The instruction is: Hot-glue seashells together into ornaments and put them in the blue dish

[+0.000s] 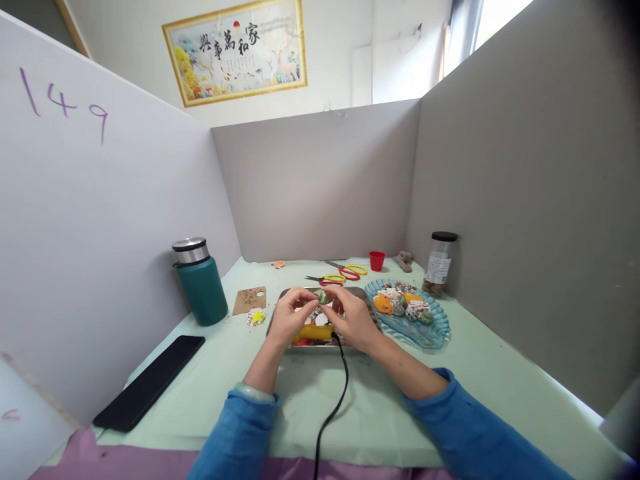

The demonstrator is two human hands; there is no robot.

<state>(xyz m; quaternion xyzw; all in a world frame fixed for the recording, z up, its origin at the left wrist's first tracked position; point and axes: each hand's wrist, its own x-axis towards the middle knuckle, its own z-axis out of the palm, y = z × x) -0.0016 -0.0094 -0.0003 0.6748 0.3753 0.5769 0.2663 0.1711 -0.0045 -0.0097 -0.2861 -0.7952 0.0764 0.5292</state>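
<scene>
A small round green patterned piece (321,295) is pinched between the fingertips of both hands, above a metal tray. My left hand (295,315) grips its left side with thumb and forefinger, and my right hand (353,317) grips the right side. Under the hands, the tray (280,313) holds several small white, red and brown bits, partly hidden. Across its near part lies a yellow tool handle (315,333), like that of a hot glue gun, with a black cord (343,393) running to the near table edge. The tool's front end is hidden.
To the right, a blue scalloped dish (435,333) holds several patterned balls. Behind stand scissors (330,279), a red cup (377,261) and a lidded jar (439,265). A green bottle (200,287), brown card (250,300) and black phone-like slab (153,380) are left. Partitions enclose three sides.
</scene>
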